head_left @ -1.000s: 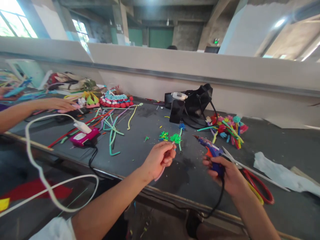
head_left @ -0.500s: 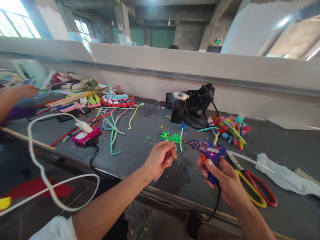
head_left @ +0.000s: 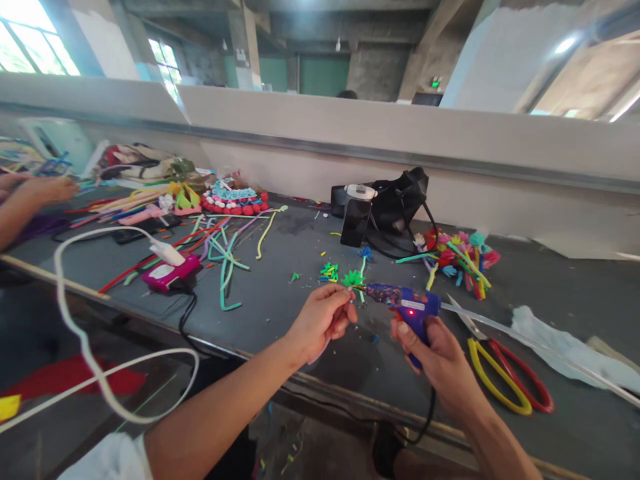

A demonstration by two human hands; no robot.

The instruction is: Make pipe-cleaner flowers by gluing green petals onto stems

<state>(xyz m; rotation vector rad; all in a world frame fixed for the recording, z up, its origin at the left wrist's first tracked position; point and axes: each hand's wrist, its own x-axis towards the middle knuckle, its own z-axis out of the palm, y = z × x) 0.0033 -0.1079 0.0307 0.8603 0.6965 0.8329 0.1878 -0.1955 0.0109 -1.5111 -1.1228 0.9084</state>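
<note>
My left hand (head_left: 327, 317) is closed in a pinch at a small green tufted pipe-cleaner flower (head_left: 353, 278), which shows just beyond the fingertips. Its lower part is hidden by the fingers. In my right hand (head_left: 433, 347) is a purple glue gun (head_left: 413, 305) with a lit red light and a long clear glue stick out of its back. The gun's nozzle points left, close to my left fingertips and the flower; whether it touches cannot be made out. Behind lie short green and yellow pipe-cleaner pieces (head_left: 329, 271) and a blue flower (head_left: 366, 253) on a pale green stem.
Red-and-yellow-handled scissors (head_left: 525, 373) lie right of the gun, near a white wrapper (head_left: 545, 340). Farther back are a colourful flower bunch (head_left: 465, 257), a phone (head_left: 356, 222) and a black bag (head_left: 400, 200). A pink power adapter (head_left: 173, 272) with cables sits left. Another person's hand (head_left: 50, 190) is far left.
My right hand has brought the glue gun left, its nozzle now at my left fingertips. My left hand and the green flower have shifted slightly right. The other person's hands have moved.
</note>
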